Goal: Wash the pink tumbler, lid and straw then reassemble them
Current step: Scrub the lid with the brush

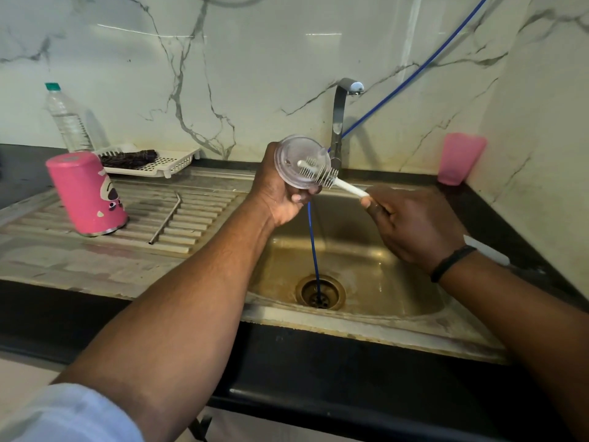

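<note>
Clear round lid (301, 161), white bristled brush (322, 175)

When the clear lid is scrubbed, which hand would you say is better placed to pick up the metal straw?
Probably the left hand: the bent metal straw lies on the steel draining board on its side, and the right hand holds the white brush. It must first set down the clear round lid.

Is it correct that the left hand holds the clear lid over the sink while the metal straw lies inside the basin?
Not quite. The head view shows the metal straw on the ribbed drainboard, not in the basin. The left hand does hold the clear lid.
</note>
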